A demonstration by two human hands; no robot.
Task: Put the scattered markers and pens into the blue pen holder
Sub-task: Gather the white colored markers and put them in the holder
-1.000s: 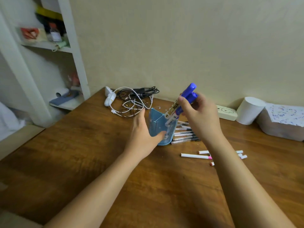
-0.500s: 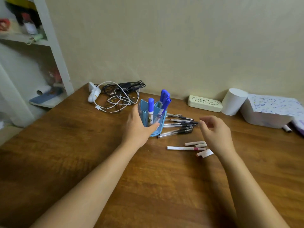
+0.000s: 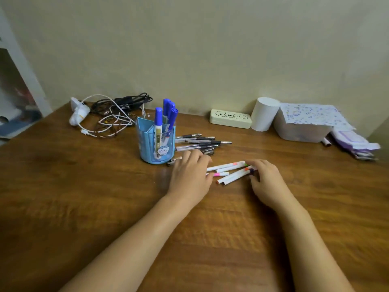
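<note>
The blue pen holder (image 3: 156,144) stands upright on the wooden table (image 3: 84,197) with three blue-capped markers (image 3: 166,114) in it. A pile of ballpoint pens (image 3: 200,142) lies just right of it. Several slim white markers (image 3: 230,171) lie on the table between my hands. My left hand (image 3: 189,175) rests palm down, free of the holder, its fingers over the markers' left ends. My right hand (image 3: 266,180) rests with its fingertips touching their right ends. Neither hand has lifted anything.
A tangle of cables and a white charger (image 3: 109,114) lies behind the holder on the left. Along the wall stand a cream case (image 3: 230,118), a white roll (image 3: 264,113) and a paper-covered box (image 3: 303,125). A loose marker (image 3: 325,141) lies beside the box.
My right hand dropped the blue markers into the holder and came down to the white markers. My left hand let go of the holder and moved right to the markers' other ends.
</note>
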